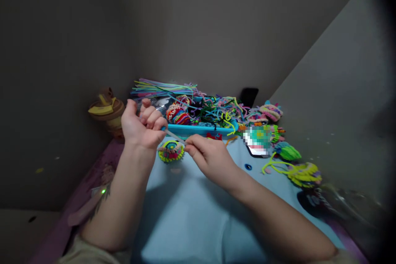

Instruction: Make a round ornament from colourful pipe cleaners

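My left hand [142, 128] is raised palm up with its fingers curled in. A small bit of blue shows at the edge of its curled little finger. From there a thin pale strand [175, 136] runs taut to my right hand [212, 156], whose thumb and forefinger pinch its other end. What the strand is made of is too blurred to tell. Just below it, a small round fuzzy piece [171, 151] in yellow-green, pink and teal lies on the light blue cloth [192, 210]. Neither hand touches that piece.
A blue tray [204, 130] holds tangled fuzzy stems and coiled pieces. Straight pipe cleaners [167, 88] lie behind it. At right are a phone [256, 142], a blue disc [248, 167], a green-blue piece [287, 151] and a yellow coiled piece [305, 174]. A brown tumbler [108, 111] stands left.
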The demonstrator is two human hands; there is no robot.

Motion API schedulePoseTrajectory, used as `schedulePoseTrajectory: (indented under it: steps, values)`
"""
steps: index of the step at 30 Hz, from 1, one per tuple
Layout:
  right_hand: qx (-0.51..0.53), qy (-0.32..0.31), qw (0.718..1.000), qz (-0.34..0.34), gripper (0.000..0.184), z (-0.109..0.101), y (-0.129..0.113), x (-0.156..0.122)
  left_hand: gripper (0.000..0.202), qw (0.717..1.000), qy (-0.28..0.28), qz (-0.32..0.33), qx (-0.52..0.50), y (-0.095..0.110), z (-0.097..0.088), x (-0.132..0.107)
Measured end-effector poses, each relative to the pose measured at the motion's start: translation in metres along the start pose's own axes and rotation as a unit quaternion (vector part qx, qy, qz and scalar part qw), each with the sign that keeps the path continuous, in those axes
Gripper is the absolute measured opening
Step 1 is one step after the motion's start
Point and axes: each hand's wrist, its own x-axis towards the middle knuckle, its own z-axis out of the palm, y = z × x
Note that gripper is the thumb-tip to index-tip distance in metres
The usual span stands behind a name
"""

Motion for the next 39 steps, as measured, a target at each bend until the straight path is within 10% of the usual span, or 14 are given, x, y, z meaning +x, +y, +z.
schedulePoseTrajectory:
  steps: [17, 39]
  values:
    - [0.022, -0.005, 0.999, 0.026, 0.019, -0.009, -0.022, -0.020, 0.052, 0.997, -0.065, -0.025, 0.012, 0.010, 0.009, -0.019]
    - [0.019, 0.019, 0.995, 0.098, 0.018, -0.002, -0.021, -0.042, 0.045, 0.996, -0.012, -0.088, -0.013, -0.010, -0.002, 0.003]
